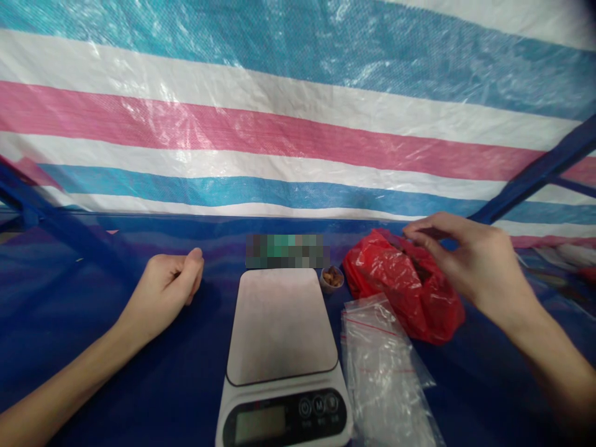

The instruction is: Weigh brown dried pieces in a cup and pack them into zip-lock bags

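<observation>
Head view: left hand point(170, 282) rests on the smooth blue sheet point(69, 298), fingers curled loosely shut; right hand point(465, 261) hovers over the crinkled red bag point(400, 292), fingertips pinched narrow, whether on anything I cannot tell; the bag lies right of the flat white scale point(282, 329), behind limp clear pouches point(382, 366); a small round cup point(332, 277) of brown bits stands between scale and bag.

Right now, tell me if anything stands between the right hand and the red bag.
Nothing visible does. The right hand hovers, pinched, at the top of the red bag. The scale and clear bags lie off to the side.
</observation>
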Tool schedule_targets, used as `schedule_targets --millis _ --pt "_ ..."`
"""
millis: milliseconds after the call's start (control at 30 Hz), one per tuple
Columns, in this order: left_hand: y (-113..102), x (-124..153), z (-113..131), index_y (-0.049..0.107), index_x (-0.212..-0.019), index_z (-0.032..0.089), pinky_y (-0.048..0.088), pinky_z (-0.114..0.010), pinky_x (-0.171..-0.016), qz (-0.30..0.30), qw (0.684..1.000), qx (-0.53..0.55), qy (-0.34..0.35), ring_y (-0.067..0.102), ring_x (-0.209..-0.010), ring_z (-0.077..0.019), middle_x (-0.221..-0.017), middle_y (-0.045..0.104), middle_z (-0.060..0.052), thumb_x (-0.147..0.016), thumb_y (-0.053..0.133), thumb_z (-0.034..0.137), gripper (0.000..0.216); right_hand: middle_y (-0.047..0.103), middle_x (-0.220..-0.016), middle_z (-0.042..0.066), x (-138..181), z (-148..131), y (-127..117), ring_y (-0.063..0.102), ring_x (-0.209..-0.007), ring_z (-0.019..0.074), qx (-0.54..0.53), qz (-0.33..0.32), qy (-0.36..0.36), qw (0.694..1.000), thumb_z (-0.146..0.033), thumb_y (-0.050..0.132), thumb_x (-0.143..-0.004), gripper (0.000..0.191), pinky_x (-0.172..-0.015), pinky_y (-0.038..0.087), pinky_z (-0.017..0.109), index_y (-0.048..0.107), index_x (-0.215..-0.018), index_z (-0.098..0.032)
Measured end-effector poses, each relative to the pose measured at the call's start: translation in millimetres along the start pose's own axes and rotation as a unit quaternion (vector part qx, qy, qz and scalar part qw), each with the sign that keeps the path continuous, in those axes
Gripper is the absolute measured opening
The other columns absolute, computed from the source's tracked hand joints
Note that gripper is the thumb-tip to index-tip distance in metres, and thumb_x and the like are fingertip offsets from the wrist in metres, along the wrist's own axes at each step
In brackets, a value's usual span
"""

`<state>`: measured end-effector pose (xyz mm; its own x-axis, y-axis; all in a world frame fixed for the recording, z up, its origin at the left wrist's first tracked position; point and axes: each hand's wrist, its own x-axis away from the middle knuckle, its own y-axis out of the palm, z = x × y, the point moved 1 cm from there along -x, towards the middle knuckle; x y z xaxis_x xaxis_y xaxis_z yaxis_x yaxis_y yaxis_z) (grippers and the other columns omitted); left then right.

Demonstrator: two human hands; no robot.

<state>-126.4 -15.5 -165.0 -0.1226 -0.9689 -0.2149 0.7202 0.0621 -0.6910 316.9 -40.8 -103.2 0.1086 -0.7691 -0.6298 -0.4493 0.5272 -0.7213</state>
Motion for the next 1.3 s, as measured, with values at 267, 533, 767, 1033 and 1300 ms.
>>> schedule_targets --millis 267,533,767,1033,1300 --pt "1 -1 -9 0.047 -0.042 0.022 0.038 -0.027 -0.053 -0.004 1.000 -0.018 0.006 0.049 -0.041 -0.0129 -0.041 0.050 -0.001 -0.104 0.032 0.053 0.071 0.080 -0.086 0.004 -2 -75 50 0.074 -0.077 0.0196 -0.260 -0.037 0.037 0.964 -0.020 0.071 -0.094 0.009 -0.074 0.059 0.032 0.077 -0.087 -0.020" --pt "0 -3 -7 0.046 -0.040 0.022 0.038 -0.027 -0.052 -0.003 0.999 -0.031 0.011 0.047 -0.040 -0.0135 -0.039 0.048 -0.002 -0.104 0.031 0.054 0.073 0.078 -0.089 0.004 14 -83 80 0.074 -0.081 0.0193 -0.269 -0.026 0.002 0.963 -0.010 0.067 -0.097 0.016 -0.073 0.058 0.030 0.076 -0.089 -0.020" --pt "1 -3 -11 0.047 -0.042 0.022 0.038 -0.027 -0.056 -0.001 1.000 -0.023 0.001 0.049 -0.043 -0.0127 -0.041 0.050 -0.001 -0.106 0.032 0.052 0.072 0.077 -0.090 0.003 18 -83 82 0.073 -0.081 0.0175 -0.267 -0.026 -0.013 0.963 -0.006 0.066 -0.097 0.018 -0.074 0.056 0.029 0.076 -0.091 -0.020" --pt "0 -2 -16 0.047 -0.043 0.021 0.038 -0.029 -0.060 -0.008 1.000 -0.014 -0.012 0.049 -0.044 -0.0121 -0.042 0.049 0.000 -0.107 0.032 0.055 0.074 0.077 -0.091 0.003 20 -81 83 0.073 -0.084 0.0190 -0.294 -0.029 0.015 0.955 -0.010 0.070 -0.096 0.014 -0.077 0.057 0.031 0.077 -0.089 -0.021" --pt "1 -2 -16 0.047 -0.042 0.022 0.037 -0.029 -0.058 -0.006 1.000 -0.020 -0.006 0.048 -0.043 -0.0124 -0.042 0.049 0.000 -0.106 0.031 0.058 0.075 0.077 -0.089 0.002 19 -78 82 0.072 -0.083 0.0167 -0.305 -0.013 0.014 0.952 -0.007 0.073 -0.094 0.015 -0.079 0.055 0.029 0.077 -0.088 -0.019"
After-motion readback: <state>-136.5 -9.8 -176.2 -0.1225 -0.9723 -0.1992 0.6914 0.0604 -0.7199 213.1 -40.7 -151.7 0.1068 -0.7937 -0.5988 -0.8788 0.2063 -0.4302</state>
